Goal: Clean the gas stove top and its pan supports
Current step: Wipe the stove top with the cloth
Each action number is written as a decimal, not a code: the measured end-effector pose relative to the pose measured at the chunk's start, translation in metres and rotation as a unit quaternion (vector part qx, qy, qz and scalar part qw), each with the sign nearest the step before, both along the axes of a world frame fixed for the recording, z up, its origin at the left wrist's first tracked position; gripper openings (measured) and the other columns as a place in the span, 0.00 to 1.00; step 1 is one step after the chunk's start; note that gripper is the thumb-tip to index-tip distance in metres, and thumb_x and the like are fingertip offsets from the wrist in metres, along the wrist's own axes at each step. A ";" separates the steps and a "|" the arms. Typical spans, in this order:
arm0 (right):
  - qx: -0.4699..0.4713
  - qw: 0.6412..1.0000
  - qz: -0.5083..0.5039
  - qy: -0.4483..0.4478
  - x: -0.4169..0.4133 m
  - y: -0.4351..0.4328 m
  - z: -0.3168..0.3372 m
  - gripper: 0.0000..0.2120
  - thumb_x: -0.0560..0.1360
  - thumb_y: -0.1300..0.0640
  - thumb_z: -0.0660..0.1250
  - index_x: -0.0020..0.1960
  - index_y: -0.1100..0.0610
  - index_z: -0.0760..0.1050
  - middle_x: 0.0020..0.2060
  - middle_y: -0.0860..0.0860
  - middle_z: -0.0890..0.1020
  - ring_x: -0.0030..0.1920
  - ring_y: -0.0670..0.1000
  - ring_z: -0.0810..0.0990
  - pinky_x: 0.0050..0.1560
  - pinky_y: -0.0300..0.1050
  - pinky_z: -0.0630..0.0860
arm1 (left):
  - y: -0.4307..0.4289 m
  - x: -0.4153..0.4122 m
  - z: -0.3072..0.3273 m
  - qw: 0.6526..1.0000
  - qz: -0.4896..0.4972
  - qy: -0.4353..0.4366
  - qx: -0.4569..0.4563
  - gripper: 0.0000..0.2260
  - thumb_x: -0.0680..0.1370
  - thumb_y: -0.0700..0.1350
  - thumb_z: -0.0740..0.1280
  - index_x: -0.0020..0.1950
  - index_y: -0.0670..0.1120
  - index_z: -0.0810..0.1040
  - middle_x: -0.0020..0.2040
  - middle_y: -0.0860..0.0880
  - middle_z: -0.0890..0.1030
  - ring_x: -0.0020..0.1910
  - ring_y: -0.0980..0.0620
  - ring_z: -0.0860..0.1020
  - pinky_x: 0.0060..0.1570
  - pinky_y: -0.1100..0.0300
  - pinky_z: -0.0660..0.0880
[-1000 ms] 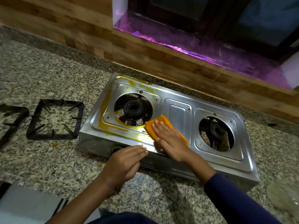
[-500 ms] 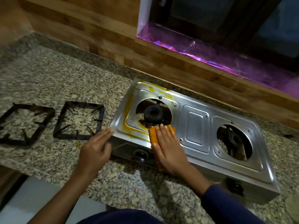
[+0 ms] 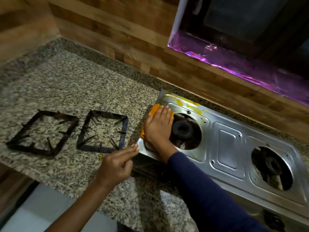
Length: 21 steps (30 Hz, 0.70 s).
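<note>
Flat and spread, your right hand (image 3: 158, 126) presses the orange cloth (image 3: 155, 109) onto the stove top (image 3: 229, 148); your left hand (image 3: 115, 166), fingers extended, touches its corner.

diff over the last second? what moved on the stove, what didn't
The right hand slid the orange cloth from the front edge between the burners across to the stove top's left rim, beside the left burner. The left hand shifted from the front edge to the front-left corner. Nothing was picked up or released. The two pan supports stay on the counter; yellow stains remain along the back edge.
</note>
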State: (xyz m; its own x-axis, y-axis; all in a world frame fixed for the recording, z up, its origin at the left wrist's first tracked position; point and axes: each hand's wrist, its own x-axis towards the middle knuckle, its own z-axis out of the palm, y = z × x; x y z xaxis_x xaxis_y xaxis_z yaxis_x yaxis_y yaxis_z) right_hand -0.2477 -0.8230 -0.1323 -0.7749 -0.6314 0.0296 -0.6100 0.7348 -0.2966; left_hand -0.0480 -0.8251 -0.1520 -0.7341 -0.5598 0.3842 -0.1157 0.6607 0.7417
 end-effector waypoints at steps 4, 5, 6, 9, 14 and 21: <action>-0.009 0.998 -0.066 0.004 -0.059 -0.043 0.006 0.32 0.82 0.47 0.50 0.78 0.66 0.52 0.78 0.62 0.54 0.79 0.59 0.49 0.77 0.57 0.42 | -0.005 -0.001 -0.001 1.000 -0.009 0.013 0.005 0.16 0.74 0.40 0.62 0.57 0.41 0.83 0.59 0.47 0.82 0.58 0.54 0.81 0.56 0.59 0.79; -0.008 0.997 -0.073 0.004 -0.075 -0.051 0.008 0.33 0.82 0.45 0.49 0.78 0.66 0.51 0.78 0.62 0.54 0.79 0.59 0.48 0.77 0.58 0.42 | -0.005 -0.002 0.000 1.000 -0.009 0.015 0.008 0.15 0.74 0.40 0.62 0.57 0.41 0.84 0.59 0.47 0.82 0.58 0.55 0.81 0.56 0.59 0.79; -0.005 0.997 -0.071 -0.003 -0.090 -0.059 0.010 0.35 0.82 0.42 0.48 0.78 0.66 0.50 0.79 0.62 0.52 0.79 0.58 0.47 0.77 0.58 0.41 | -0.006 -0.002 0.001 1.000 -0.009 0.013 0.013 0.15 0.74 0.40 0.63 0.57 0.41 0.84 0.59 0.47 0.82 0.58 0.55 0.81 0.57 0.59 0.79; 0.021 0.999 -0.038 -0.025 -0.120 -0.070 0.013 0.42 0.79 0.33 0.46 0.79 0.65 0.48 0.79 0.60 0.49 0.79 0.57 0.45 0.77 0.58 0.39 | -0.009 -0.001 0.005 1.000 -0.018 0.010 0.011 0.15 0.74 0.39 0.63 0.56 0.40 0.84 0.58 0.47 0.83 0.58 0.56 0.81 0.57 0.62 0.78; 0.054 0.996 0.069 -0.005 -0.092 -0.049 0.013 0.34 0.82 0.42 0.49 0.80 0.62 0.46 0.80 0.59 0.47 0.79 0.56 0.44 0.77 0.53 0.37 | -0.015 -0.002 0.013 0.992 0.027 0.031 0.119 0.13 0.74 0.35 0.63 0.51 0.42 0.85 0.52 0.51 0.85 0.53 0.59 0.83 0.52 0.61 0.80; -0.053 0.958 0.281 -0.024 0.027 0.055 0.001 0.30 0.79 0.49 0.55 0.79 0.59 0.56 0.78 0.58 0.57 0.79 0.55 0.53 0.78 0.50 0.43 | -0.038 -0.032 0.034 0.922 0.192 0.049 0.331 0.12 0.81 0.38 0.61 0.59 0.47 0.81 0.54 0.51 0.83 0.55 0.54 0.80 0.54 0.54 0.77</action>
